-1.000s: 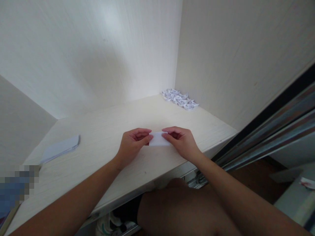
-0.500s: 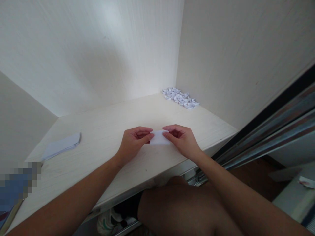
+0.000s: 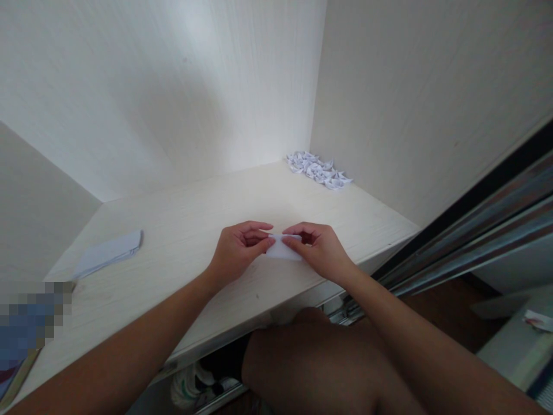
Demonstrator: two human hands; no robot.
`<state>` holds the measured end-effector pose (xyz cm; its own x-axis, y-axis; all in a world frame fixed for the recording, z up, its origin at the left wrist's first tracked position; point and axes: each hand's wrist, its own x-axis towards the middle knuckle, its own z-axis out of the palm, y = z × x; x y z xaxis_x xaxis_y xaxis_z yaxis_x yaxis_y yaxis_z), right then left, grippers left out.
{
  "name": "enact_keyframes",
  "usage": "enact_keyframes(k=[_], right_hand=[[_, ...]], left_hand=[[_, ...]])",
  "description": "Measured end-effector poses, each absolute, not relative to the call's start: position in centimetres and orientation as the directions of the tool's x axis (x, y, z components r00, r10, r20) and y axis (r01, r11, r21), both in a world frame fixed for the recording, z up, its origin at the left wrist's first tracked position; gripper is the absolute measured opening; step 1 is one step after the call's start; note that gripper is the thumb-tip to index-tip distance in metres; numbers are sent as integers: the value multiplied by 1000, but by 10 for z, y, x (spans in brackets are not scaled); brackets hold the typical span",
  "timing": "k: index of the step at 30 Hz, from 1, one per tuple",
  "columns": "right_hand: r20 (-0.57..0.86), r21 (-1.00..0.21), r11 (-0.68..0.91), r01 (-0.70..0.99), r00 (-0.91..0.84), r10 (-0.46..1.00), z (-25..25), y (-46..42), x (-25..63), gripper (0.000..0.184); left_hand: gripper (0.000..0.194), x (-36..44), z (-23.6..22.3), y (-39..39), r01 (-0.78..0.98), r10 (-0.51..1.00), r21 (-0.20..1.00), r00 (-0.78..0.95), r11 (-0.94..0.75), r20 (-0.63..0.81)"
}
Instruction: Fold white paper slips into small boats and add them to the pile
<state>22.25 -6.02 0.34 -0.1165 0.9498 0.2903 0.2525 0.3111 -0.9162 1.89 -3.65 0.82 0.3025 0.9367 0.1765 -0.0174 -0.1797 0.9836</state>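
Note:
A small white piece of paper (image 3: 283,249) is held level just over the front part of the white shelf board (image 3: 194,230). My left hand (image 3: 239,248) pinches its left end between thumb and fingers, the index finger stretched out above the top edge. On the other end, my right hand (image 3: 317,248) grips with the thumb on the near face and the fingertips at the top edge. The two thumbs are close together, with a short stretch of paper showing between them. The fingers hide the paper's back.
Toward the back right corner lies a cluster of folded white paper pieces (image 3: 318,170). A stack of white paper strips (image 3: 108,252) rests on the left. A partly pixelated blue item (image 3: 23,334) is at the lower left. A dark-edged sliding door frame (image 3: 466,207) stands on the right.
My right thumb and fingers have slid left along the paper's top edge, closer to my left hand. The left index finger has lifted slightly off. The paper sits a little lower and further right.

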Motion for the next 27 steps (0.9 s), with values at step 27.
enact_keyframes(k=[27], right_hand=[[251, -931, 270, 247, -105, 962, 15, -69, 216, 21]], left_hand=[[37, 25, 18, -46, -57, 947, 998, 318, -33, 50]])
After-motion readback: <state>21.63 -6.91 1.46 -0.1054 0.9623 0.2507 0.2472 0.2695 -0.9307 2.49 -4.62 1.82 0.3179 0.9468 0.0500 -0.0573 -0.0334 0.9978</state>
